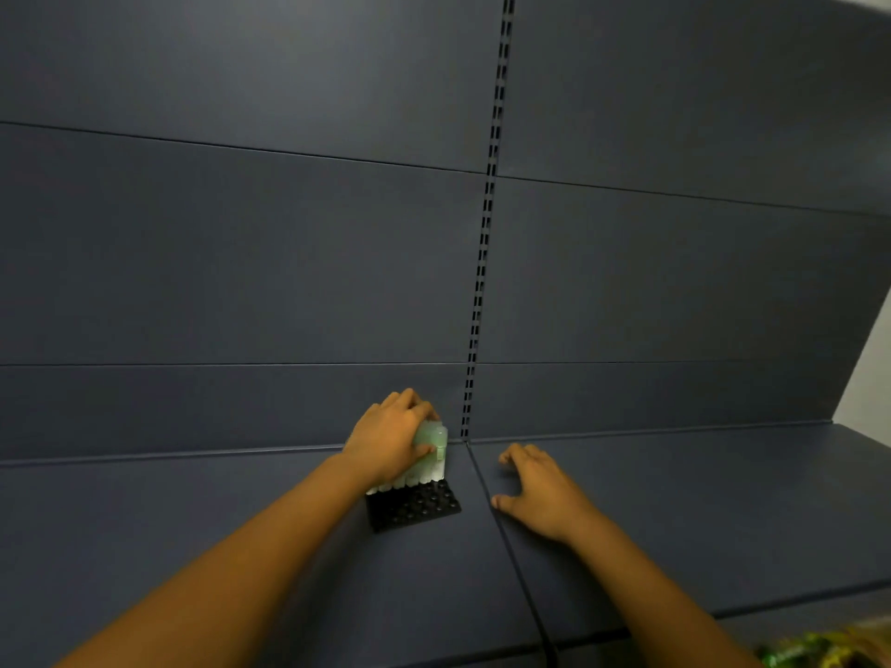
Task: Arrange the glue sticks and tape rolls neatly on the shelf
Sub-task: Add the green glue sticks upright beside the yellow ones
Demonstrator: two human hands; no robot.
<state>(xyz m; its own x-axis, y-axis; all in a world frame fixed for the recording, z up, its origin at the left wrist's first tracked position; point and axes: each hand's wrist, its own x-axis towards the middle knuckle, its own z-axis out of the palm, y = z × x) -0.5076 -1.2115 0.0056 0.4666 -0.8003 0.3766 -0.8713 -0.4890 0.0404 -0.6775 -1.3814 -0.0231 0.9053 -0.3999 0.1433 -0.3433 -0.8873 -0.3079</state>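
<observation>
Fingers [424,411] wrap glue sticks [429,458]; tray [414,508] beneath.

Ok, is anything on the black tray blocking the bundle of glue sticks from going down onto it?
Nothing visible. The left hand grips the glue stick bundle over the black tray's rear edge; the sockets in view look empty. The right hand rests on the shelf, clear of the tray.

I note the glue stick pack [426,458] at the rear edge of the holder tray [414,508], on the shelf [193,523] left of the seam [487,494]; back panel [241,282] just behind.
</observation>
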